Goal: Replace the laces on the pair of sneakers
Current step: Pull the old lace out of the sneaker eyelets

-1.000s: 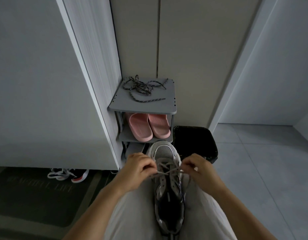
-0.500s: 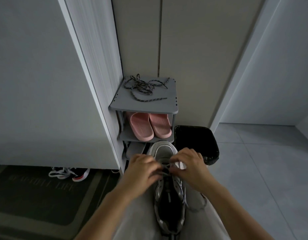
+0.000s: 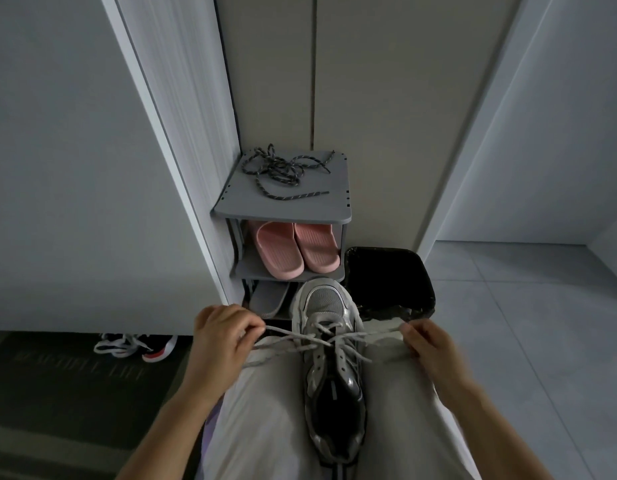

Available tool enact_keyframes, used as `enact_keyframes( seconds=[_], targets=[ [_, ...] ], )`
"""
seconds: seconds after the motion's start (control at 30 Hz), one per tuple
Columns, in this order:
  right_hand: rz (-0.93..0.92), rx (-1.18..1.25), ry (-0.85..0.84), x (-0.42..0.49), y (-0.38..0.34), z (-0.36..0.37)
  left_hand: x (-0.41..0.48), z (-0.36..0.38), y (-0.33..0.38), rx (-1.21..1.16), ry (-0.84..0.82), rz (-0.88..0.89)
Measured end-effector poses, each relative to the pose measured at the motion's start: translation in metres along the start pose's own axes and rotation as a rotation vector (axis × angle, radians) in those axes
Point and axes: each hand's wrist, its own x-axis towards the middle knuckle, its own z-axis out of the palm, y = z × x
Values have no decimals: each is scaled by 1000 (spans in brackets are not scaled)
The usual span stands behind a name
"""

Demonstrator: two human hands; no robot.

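Note:
A silver and grey sneaker (image 3: 333, 372) lies between my thighs, toe pointing away. Its pale lace (image 3: 300, 337) crosses over the lower eyelets and runs out to both sides. My left hand (image 3: 220, 336) pinches one lace end left of the shoe. On the right, my right hand (image 3: 430, 344) pinches the other end. Both strands are pulled taut sideways. A dark speckled lace (image 3: 283, 171) lies in a loose tangle on top of the grey shoe rack (image 3: 331, 206).
Pink slippers (image 3: 295, 249) sit on the rack's middle shelf, a grey slipper (image 3: 269, 299) below. A black-lined bin (image 3: 390, 278) stands right of the rack. Another sneaker (image 3: 137, 345) lies on the dark mat (image 3: 57, 393) at left. Grey tiled floor spreads to the right.
My hands were together over the eyelets half a second ago. They have now moved apart sideways, drawing the lace ends out taut.

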Motion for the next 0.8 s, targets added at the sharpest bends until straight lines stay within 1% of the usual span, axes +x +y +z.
enact_keyframes(
  seconds=[0.03,0.07,0.13,0.17,0.23,0.3,0.4,0.47,0.53,0.6,0.67,0.73,0.8],
  targets=[
    [-48,-145,7,1,0,3,1,2,7,-8,-18,11],
    [-149,-296,59,3,-1,6,4,5,16,-19,-45,39],
    [-420,-545,157,2,-11,14,8,14,35,5,-125,136],
    [-548,-618,152,1,-18,21,10,19,42,44,-157,190],
    [-709,-737,25,-3,-32,37,17,29,51,95,-172,262],
    [-788,-809,-126,-4,-35,50,26,32,54,124,-172,297],
    [-804,-833,-228,-1,-33,56,28,28,50,192,-186,396],
    [-787,-799,-246,0,-33,49,26,20,44,138,-184,403],
    [-700,-663,-199,4,-31,31,24,10,32,81,-140,356],
    [-592,-547,-105,6,-27,4,17,0,16,93,-86,304],
    [-523,-523,-36,3,-22,-15,8,-9,-2,122,-49,227],
    [-480,-532,-31,1,-17,-18,2,-16,-12,118,-45,109],
    [-469,-521,-51,-1,-16,-10,0,-15,-9,104,-66,29]
  ],
)
